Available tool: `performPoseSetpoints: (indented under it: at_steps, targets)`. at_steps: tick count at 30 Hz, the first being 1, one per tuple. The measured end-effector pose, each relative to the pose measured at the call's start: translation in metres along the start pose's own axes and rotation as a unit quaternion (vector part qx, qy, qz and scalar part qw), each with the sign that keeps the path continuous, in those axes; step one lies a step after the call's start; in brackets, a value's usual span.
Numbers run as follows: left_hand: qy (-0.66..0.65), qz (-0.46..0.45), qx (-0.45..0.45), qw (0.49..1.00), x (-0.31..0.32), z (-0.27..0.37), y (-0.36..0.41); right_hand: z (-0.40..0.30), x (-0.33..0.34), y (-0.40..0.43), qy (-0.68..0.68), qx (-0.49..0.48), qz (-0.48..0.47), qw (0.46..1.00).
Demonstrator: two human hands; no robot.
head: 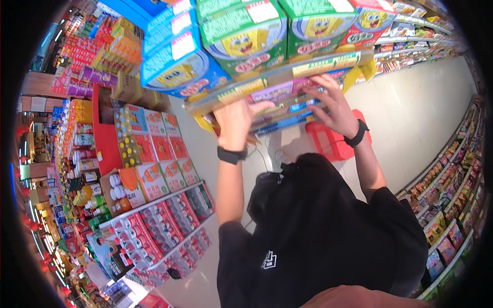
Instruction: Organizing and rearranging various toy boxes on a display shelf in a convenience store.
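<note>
My left hand [238,118] reaches under the front edge of a display shelf [277,77], its thumb stretched across and its other fingertips hidden. On the right, my right hand [333,104] has its fingers spread at the same shelf front, beside a purple package [273,92] on the tier below. Whether its fingertips touch the goods is unclear. Above both hands stand cartoon-printed boxes: a blue box [177,73], a green box [246,42] and a red box [369,23]. Each wrist wears a black band.
A red plastic stool [335,134] stands on the tiled floor under my right arm. To the left are stacked drink cartons [154,134] and a rack of shrink-wrapped bottles [154,227]. Snack shelves [450,181] curve along the right. A cable [265,156] lies on the floor.
</note>
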State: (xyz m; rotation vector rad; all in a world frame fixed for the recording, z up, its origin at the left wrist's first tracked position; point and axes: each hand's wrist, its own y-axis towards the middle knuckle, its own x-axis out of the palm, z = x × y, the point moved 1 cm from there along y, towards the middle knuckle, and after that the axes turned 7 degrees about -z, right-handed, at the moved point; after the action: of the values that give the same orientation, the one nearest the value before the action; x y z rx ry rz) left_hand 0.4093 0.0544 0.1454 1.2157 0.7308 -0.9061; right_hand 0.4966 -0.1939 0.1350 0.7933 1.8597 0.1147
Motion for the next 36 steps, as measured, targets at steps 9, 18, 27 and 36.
performPoseSetpoints:
  at_steps: [9,18,27,36]
  targets:
    - [0.045,-0.013,-0.013,0.999,-0.012,0.014,0.003,0.010,-0.008,-0.097,0.023,0.134,-0.008,0.991]
    - [0.003,0.013,-0.064,0.998,-0.003,0.053,-0.036,0.021,0.016,-0.158,0.078,0.173,-0.045,0.981]
    - [-0.251,-0.133,-0.160,0.945,0.057,0.130,-0.180,0.015,0.057,-0.194,0.174,0.094,-0.163,0.966]
    - [-0.377,-0.239,-0.292,0.846,0.065,0.205,-0.278,-0.010,0.091,-0.231,0.148,0.054,-0.299,0.941]
